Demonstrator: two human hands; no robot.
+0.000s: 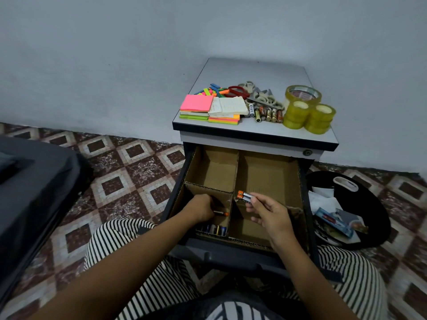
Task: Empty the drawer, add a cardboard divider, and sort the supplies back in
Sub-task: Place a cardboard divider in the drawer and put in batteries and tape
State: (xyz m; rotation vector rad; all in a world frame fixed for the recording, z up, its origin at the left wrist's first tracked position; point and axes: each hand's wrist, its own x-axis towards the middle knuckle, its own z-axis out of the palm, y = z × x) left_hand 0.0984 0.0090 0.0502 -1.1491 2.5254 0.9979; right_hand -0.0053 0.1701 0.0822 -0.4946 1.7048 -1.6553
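Pinches one battery [221,213] in the left grip [201,207], low in the front-left compartment of the cardboard divider [235,172] inside the open drawer [242,251]. Holds a battery pair [244,197] in the curled right grip [270,213], just above the divider. Tape rolls [309,112] up on the desk [254,72].

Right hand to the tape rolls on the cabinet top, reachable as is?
Probably yes for reach: nothing stands between the right hand and the tape rolls. But it holds batteries, so gripping looks doubtful.
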